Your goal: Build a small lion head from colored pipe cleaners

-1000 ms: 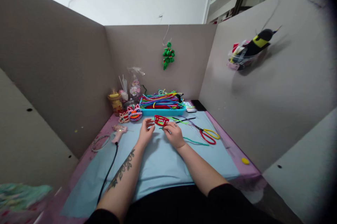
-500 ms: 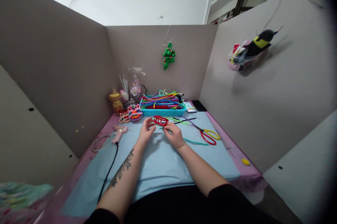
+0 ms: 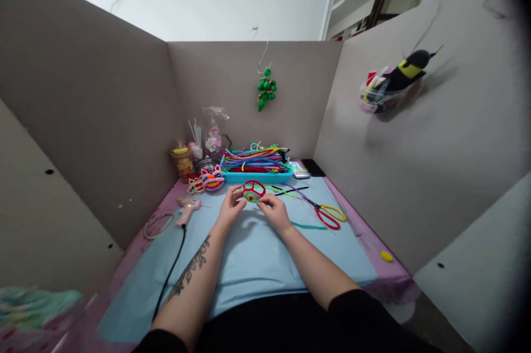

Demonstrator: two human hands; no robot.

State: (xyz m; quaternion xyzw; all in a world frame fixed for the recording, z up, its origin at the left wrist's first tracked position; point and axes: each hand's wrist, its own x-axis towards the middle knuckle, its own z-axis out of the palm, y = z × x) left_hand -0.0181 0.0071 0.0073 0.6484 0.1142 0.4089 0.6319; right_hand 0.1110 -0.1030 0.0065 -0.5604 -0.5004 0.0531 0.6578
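Note:
Between my two hands is a small pipe-cleaner piece [image 3: 254, 192], a red rounded frame with green, yellow and red coils at its lower part. My left hand [image 3: 232, 206] grips its left side between thumb and fingers. On the lower right edge, my right hand [image 3: 274, 212] pinches it with thumb and forefinger. The piece is held above the blue table cover [image 3: 265, 264]. A teal pipe cleaner [image 3: 309, 226] lies just right of my right hand. Green and black pipe cleaners [image 3: 290, 191] lie behind it.
A blue tray [image 3: 257, 177] of colourful pipe cleaners stands at the back. Scissors [image 3: 329, 214] with red and yellow handles lie right. A pink glue gun [image 3: 189, 211] with a black cord [image 3: 172, 270] lies left, near two lion-head figures [image 3: 212, 178]. Grey partitions [image 3: 215, 76] surround the table.
The pipe-cleaner piece has been turned in my hands, so its coloured coils now face me instead of the red frame's side. My hands have stayed in nearly the same place.

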